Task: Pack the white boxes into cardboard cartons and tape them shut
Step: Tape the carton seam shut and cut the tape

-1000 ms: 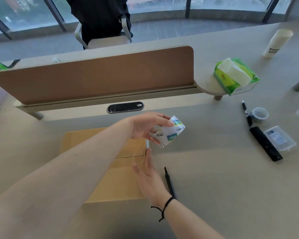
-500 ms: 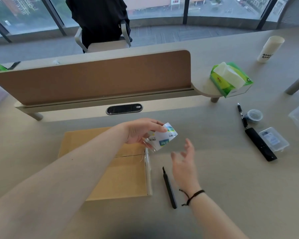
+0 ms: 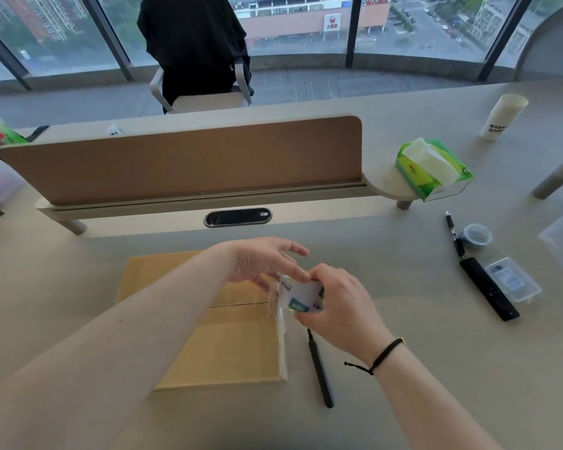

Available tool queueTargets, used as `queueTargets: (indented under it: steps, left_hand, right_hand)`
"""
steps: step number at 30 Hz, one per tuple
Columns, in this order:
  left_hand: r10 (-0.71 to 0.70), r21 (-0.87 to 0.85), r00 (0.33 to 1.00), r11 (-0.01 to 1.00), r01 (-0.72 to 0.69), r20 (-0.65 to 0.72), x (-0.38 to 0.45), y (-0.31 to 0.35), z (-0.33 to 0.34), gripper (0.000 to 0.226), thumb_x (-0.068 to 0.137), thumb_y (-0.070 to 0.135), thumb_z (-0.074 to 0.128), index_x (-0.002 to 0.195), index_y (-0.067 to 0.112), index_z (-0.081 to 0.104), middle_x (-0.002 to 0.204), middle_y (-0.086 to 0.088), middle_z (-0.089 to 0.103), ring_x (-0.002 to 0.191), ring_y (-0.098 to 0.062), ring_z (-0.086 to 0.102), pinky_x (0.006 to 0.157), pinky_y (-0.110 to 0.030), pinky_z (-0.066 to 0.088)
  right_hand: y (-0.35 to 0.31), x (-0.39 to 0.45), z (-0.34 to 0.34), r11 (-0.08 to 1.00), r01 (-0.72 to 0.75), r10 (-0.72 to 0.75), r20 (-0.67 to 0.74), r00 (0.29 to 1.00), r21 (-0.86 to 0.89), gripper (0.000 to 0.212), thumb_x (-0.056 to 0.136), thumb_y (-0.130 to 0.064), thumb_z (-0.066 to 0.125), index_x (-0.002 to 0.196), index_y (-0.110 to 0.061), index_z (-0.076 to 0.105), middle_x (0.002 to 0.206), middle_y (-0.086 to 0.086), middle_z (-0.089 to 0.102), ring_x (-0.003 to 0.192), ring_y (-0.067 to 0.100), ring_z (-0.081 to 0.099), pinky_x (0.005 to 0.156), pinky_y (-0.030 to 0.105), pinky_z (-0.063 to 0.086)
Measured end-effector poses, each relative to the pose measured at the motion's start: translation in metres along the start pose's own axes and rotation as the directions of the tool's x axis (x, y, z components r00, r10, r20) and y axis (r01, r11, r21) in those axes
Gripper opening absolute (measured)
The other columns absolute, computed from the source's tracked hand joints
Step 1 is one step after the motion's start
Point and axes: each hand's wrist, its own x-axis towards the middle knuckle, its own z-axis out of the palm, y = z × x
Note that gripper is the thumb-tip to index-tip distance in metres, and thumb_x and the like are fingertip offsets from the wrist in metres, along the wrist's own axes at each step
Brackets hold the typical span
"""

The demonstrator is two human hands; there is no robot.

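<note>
Head view: both hands are holding a white tape dispenser [image 3: 301, 295] over the closed cardboard carton [image 3: 215, 323]'s right edge. Right hand [image 3: 340, 311] is clamping its grip around it; left hand [image 3: 267, 266] is pinching its near end. Blue lettering is showing upside down, unreadable.

Work surface is a beige table [image 3: 387, 368]. Directly on it: a closed cardboard carton [image 3: 215, 345] lying flat, with a black pen-like tool [image 3: 320, 368] just beside its right edge. Well to the right lie a black pen [image 3: 453, 233], a small lidded round container [image 3: 476, 235], a black remote [image 3: 488, 292] and a clear plastic case [image 3: 514, 284]. A white cylinder [image 3: 502, 116] stands at far right.
</note>
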Motion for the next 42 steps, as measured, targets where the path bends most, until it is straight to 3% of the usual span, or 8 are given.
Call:
queueTargets:
  steps: [5,10,16,20,29,34,38,42]
  left_hand:
    - [-0.048,-0.068,0.999,0.997,0.046,-0.023,-0.003,0.000,-0.004,0.059,0.078,0.019,0.086,0.132,0.016,0.062,0.100,-0.003,0.071,0.092,-0.015,0.067,0.076,-0.027,0.057]
    - [-0.024,-0.033,0.999,0.999,0.023,-0.044,-0.001,-0.002,-0.004,0.048,0.077,0.002,0.085,0.120,0.013,0.067,0.107,-0.011,0.071,0.094,-0.023,0.070,0.076,-0.029,0.058]
    - [0.041,-0.065,0.987,0.997,-0.051,-0.153,0.008,0.000,-0.003,0.029,0.084,-0.005,0.076,0.112,0.000,0.068,0.092,-0.014,0.074,0.082,-0.023,0.072,0.085,-0.039,0.062]
    - [0.043,0.015,0.979,0.999,-0.041,-0.198,0.015,0.008,0.003,0.016,0.088,-0.006,0.067,0.103,-0.003,0.072,0.091,-0.015,0.076,0.082,-0.022,0.073,0.085,-0.038,0.062]
    - [0.077,0.038,0.981,0.997,-0.071,-0.176,0.039,0.031,0.022,0.028,0.095,-0.004,0.049,0.098,0.002,0.076,0.097,-0.013,0.078,0.089,-0.020,0.074,0.088,-0.035,0.061]
    - [0.174,0.141,0.977,0.978,-0.156,-0.126,0.055,0.045,0.029,0.017,0.088,0.003,0.073,0.106,0.001,0.074,0.107,-0.019,0.074,0.087,-0.016,0.070,0.086,-0.028,0.060]
    - [0.224,0.287,0.960,0.943,-0.170,-0.166,0.071,0.065,0.034,0.024,0.087,-0.010,0.065,0.097,0.010,0.075,0.094,-0.011,0.068,0.082,-0.021,0.070,0.074,-0.021,0.060]
    - [0.241,0.413,0.954,0.898,-0.151,-0.176,0.094,0.090,0.035,0.037,0.088,-0.006,0.054,0.098,0.019,0.079,0.078,-0.001,0.068,0.080,-0.022,0.072,0.088,-0.037,0.061]
  right_hand:
    - [-0.005,0.002,0.001,0.998,-0.058,0.058,-0.006,0.998,-0.029,0.039,0.077,-0.044,0.076,0.096,-0.024,0.049,0.083,-0.008,0.056,0.080,0.017,0.051,0.068,0.030,0.036]
    - [-0.003,0.002,-0.003,0.992,-0.123,0.122,-0.028,0.992,-0.039,0.041,0.077,-0.043,0.076,0.094,-0.024,0.044,0.081,-0.009,0.054,0.078,0.019,0.052,0.067,0.031,0.035]
    - [0.005,0.002,-0.007,0.967,-0.240,0.242,-0.013,0.970,0.081,0.044,0.073,-0.042,0.080,0.089,-0.026,0.043,0.078,-0.010,0.058,0.070,0.012,0.054,0.056,0.024,0.036]
    - [0.009,-0.001,-0.004,0.933,-0.316,0.321,-0.002,0.947,0.173,0.051,0.067,-0.045,0.086,0.081,-0.028,0.039,0.073,-0.009,0.056,0.064,0.008,0.048,0.053,0.024,0.034]
    - [0.032,-0.003,-0.015,0.856,-0.420,0.442,-0.009,0.897,0.301,0.054,0.063,-0.044,0.090,0.081,-0.023,0.044,0.074,-0.007,0.062,0.061,0.009,0.051,0.053,0.023,0.038]
    - [0.052,0.001,-0.022,0.827,-0.439,0.484,-0.046,0.874,0.351,0.056,0.063,-0.051,0.089,0.080,-0.020,0.045,0.070,-0.007,0.060,0.058,0.011,0.049,0.053,0.028,0.041]
    - [0.067,0.007,-0.023,0.779,-0.462,0.536,-0.068,0.841,0.425,0.049,0.078,-0.054,0.077,0.076,-0.018,0.045,0.066,-0.006,0.058,0.062,0.016,0.052,0.059,0.036,0.045]
    - [0.083,0.016,-0.026,0.720,-0.480,0.579,-0.051,0.814,0.501,0.044,0.088,-0.046,0.069,0.072,-0.016,0.043,0.067,-0.005,0.053,0.062,0.016,0.047,0.055,0.029,0.038]
